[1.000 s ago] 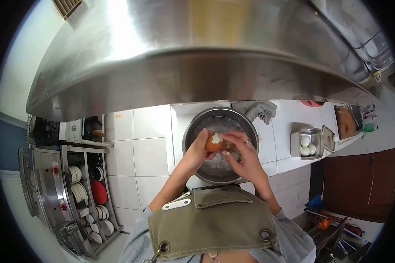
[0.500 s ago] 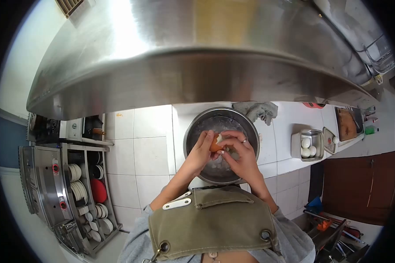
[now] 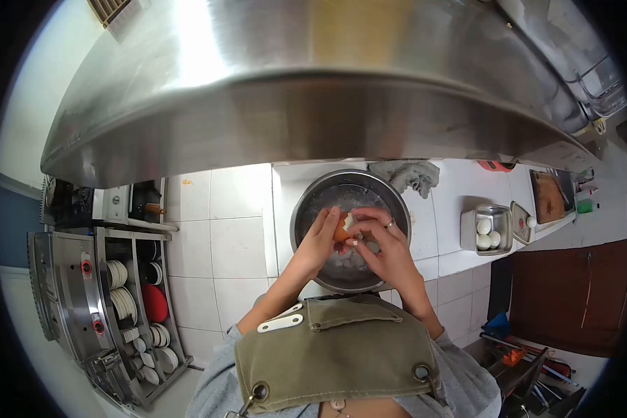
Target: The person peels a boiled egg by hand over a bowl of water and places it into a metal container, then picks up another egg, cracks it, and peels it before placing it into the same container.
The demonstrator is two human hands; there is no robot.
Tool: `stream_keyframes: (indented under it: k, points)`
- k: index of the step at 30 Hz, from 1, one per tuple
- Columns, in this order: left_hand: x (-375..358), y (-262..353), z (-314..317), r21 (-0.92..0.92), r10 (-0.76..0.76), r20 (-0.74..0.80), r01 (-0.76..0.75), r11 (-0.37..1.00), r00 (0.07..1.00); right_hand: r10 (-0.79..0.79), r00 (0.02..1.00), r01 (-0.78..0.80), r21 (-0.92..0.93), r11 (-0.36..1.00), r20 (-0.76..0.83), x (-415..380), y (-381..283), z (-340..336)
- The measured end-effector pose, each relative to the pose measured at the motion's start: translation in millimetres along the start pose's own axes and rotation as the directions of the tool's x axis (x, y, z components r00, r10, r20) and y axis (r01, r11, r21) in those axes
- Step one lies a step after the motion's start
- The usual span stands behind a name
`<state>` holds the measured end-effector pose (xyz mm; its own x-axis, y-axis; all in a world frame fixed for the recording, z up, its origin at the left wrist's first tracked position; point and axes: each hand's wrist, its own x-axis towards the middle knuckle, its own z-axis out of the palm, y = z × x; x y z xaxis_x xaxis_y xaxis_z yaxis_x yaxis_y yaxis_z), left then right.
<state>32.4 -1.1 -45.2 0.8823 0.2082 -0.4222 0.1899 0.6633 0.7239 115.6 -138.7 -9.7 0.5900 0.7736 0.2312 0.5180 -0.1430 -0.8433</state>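
Note:
Over a large metal bowl (image 3: 304, 259) of water, both hands meet around a brown-shelled egg (image 3: 341, 228) with part of its white bared on the right side. My left hand (image 3: 318, 242) is closed around the egg's left side, thumb and fingers holding it. The fingertips and thumb of my right hand (image 3: 389, 245), which wears a ring, are bent in against the bare patch and shell edge. Whether a bit of shell is pinched there is too small to tell. Pale pieces lie in the water below, partly hidden by the hands.
A grey cloth (image 3: 414, 174) lies behind the bowl. To the right, a metal container (image 3: 469, 233) holds several peeled eggs (image 3: 484, 226), near a cutting board (image 3: 549, 195). A steel hood (image 3: 313, 125) hangs low ahead. Shelves of plates (image 3: 122, 304) stand at the left.
My right fingers have shifted slightly at the egg's bared side. My left hand keeps its hold, and the view has moved very little.

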Motion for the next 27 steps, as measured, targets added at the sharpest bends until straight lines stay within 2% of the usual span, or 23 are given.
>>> stream_keyframes:
  k: [1, 3, 6, 9, 13, 16, 19, 21, 22, 24, 25, 27]
  points:
    - [0.1, 0.5, -2.3, -0.001, 0.001, 0.0, -0.001, 1.0, 1.0, 0.0, 1.0, 0.0, 0.0, 1.0, 0.001, 0.8, 0.1, -0.6]
    - [0.8, 1.1, -7.5, -0.036, 0.01, 0.08, -0.007, 0.999, 0.997, -0.159, 0.987, 0.161, -0.171, 0.972, 0.021, 2.3, 1.4, -3.7]
    - [0.1, 3.3, -8.1, -0.023, -0.059, 0.038, 0.06, 0.998, 0.997, -0.177, 0.983, 0.185, -0.192, 0.964, 0.055, -1.7, 7.6, -4.9]
    - [-0.9, 0.4, -7.8, 0.032, -0.006, 0.032, 0.005, 0.999, 0.999, -0.203, 0.978, 0.207, -0.134, 0.969, 0.044, -5.2, 13.2, -1.6]
    - [-2.5, 3.8, -4.1, 0.1, -0.016, 0.001, 0.016, 0.995, 1.0, -0.139, 0.989, 0.141, -0.058, 0.988, 0.043, -2.8, 8.3, -2.4]
    - [-3.0, 4.8, -3.5, 0.187, -0.014, -0.002, 0.014, 0.982, 1.0, -0.12, 0.987, 0.135, -0.145, 0.98, 0.106, 1.7, -0.5, -7.8]
    - [-0.6, 6.9, -4.8, 0.102, 0.007, -0.059, -0.001, 0.995, 0.998, -0.178, 0.971, 0.212, -0.23, 0.95, 0.162, 1.8, 0.3, -10.5]
    - [0.0, 6.7, -9.2, -0.003, -0.021, -0.002, 0.021, 1.0, 1.0, -0.153, 0.973, 0.188, -0.215, 0.958, 0.171, 1.5, -2.8, -12.7]
    - [0.3, 6.6, -12.4, -0.005, -0.019, -0.004, 0.019, 1.0, 1.0, -0.154, 0.973, 0.19, -0.213, 0.958, 0.174, 1.2, -3.1, -13.7]
    - [1.7, 6.5, -17.2, -0.057, -0.08, 0.129, 0.088, 0.994, 0.988, -0.07, 0.984, 0.089, -0.119, 0.989, 0.161, 0.3, -2.6, -17.0]
    - [1.3, 7.2, -16.1, -0.058, -0.081, 0.131, 0.089, 0.994, 0.988, -0.069, 0.985, 0.089, -0.12, 0.989, 0.161, -0.1, -1.7, -18.8]
    - [-1.6, 10.2, -13.0, 0.109, -0.06, 0.087, 0.05, 0.993, 0.994, -0.075, 0.99, 0.087, -0.1, 0.991, 0.12, -0.9, -0.1, -21.1]
